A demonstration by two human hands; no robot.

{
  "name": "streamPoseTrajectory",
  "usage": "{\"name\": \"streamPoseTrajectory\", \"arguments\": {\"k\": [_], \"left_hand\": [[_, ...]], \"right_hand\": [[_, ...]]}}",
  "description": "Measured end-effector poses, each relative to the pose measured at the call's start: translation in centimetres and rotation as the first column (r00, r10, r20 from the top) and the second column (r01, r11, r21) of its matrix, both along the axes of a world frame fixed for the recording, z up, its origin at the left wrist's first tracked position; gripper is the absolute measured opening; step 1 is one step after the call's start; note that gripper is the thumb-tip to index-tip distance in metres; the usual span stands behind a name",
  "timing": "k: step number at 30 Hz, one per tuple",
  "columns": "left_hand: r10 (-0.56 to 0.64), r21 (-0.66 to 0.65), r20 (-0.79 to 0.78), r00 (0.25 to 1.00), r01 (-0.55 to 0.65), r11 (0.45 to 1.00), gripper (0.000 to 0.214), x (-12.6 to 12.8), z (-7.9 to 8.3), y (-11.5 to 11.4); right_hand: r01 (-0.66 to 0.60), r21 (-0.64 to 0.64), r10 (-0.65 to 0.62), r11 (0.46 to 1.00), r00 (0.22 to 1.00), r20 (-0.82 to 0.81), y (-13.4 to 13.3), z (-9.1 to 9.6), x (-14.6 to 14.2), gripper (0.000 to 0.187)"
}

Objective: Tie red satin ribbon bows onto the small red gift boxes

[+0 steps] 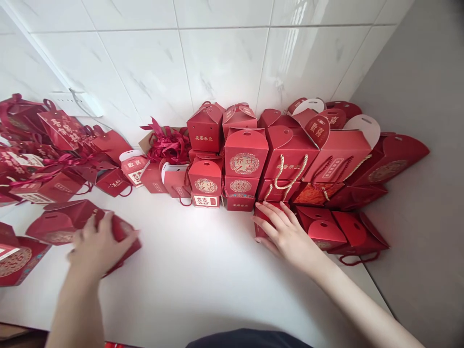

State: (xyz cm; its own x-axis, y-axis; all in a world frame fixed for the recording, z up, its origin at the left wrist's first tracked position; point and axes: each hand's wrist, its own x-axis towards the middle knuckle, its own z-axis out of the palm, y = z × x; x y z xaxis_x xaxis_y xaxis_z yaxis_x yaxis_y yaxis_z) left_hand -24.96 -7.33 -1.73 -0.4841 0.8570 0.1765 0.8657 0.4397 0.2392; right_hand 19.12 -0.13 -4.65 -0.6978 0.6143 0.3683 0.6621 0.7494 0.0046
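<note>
My left hand (94, 246) is closed over a small red gift box (125, 239) lying on the white tabletop (195, 270) at the left. My right hand (286, 232) lies with fingers stretched out on a flat red box (261, 215) at the foot of a stack of red gift boxes (246, 162). That stack stands against the tiled wall, several boxes high, some with gold medallion prints and rope handles.
More red boxes and bags (50, 154) lie piled at the left. A carton of red ribbons (166, 142) sits at the wall. Folded red boxes (340, 232) lie at the right near the table's edge, beside a grey wall (424, 193).
</note>
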Motion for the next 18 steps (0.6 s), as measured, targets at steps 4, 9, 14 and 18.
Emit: {"name": "streamPoseTrajectory", "arguments": {"k": [4,9,14,18], "left_hand": [[-0.318,0.003,0.095,0.943,0.319,0.948,0.08,7.2,0.4,-0.1],[-0.177,0.123,-0.041,0.983,0.181,0.976,0.073,6.5,3.4,-0.9],[0.08,0.113,-0.054,0.995,-0.073,0.991,0.094,0.5,2.2,0.0],[0.066,0.034,-0.056,0.996,-0.064,0.997,0.106,-3.5,-0.1,1.7]], "right_hand": [[-0.125,-0.072,0.122,0.99,0.992,-0.046,-0.7,1.9,-2.5,0.041],[-0.284,-0.188,0.276,0.94,0.959,-0.065,-0.7,2.2,-6.5,0.054],[-0.078,-0.221,0.07,0.972,0.997,-0.042,0.5,0.8,-11.3,0.07],[0.05,-0.224,-0.038,0.973,0.998,0.057,1.6,0.0,-12.9,0.071]]}}
